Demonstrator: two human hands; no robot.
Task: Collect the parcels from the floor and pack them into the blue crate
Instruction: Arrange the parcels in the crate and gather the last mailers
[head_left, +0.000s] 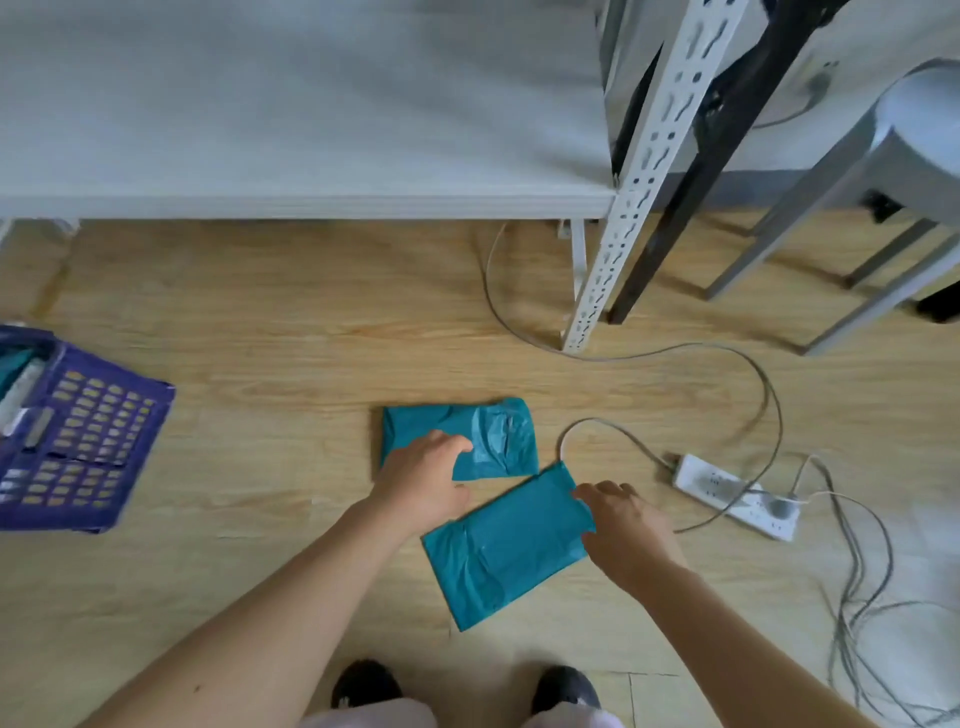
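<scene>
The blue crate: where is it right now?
In the head view the blue crate sits on the wooden floor at the far left edge, well left of the two teal parcels and both hands.

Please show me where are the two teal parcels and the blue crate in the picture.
far teal parcel (498, 434): head view, on its crinkled right half.
near teal parcel (506, 545): head view, on its flat middle.
blue crate (93, 431): head view, on its perforated side wall.
</scene>
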